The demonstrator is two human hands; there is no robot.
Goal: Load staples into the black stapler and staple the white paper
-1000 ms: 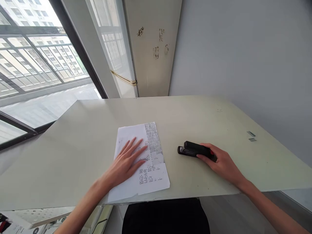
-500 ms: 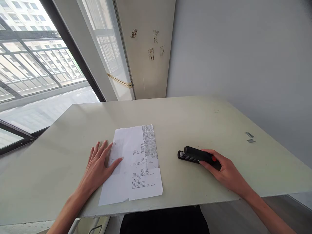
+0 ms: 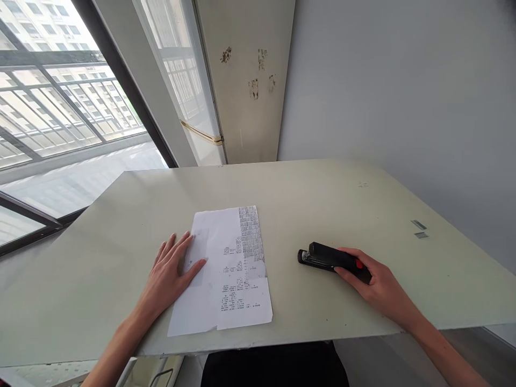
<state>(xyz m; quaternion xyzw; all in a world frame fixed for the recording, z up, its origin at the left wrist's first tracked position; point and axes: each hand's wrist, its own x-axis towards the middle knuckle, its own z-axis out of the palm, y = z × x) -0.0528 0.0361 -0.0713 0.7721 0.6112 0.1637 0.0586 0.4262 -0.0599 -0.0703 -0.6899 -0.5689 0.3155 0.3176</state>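
Note:
A small stack of white printed sheets [image 3: 229, 269] lies near the front edge of a pale table [image 3: 322, 204]. My left hand [image 3: 171, 269] lies flat at the stack's left edge, fingers spread, thumb resting on the paper. To the right lies a black stapler [image 3: 328, 257] with a red patch at its rear, its nose pointing left. My right hand [image 3: 381, 287] rests on the stapler's rear end, fingers curled round it.
Two short strips of staples [image 3: 419, 229] lie near the table's right edge. A grey wall stands behind and to the right. A large window with a dark frame [image 3: 121, 80] fills the left side, and a worn cream panel [image 3: 245, 80] stands behind the table.
My left hand slid from the middle of the sheets to their left edge. The stapler and my right hand have hardly moved.

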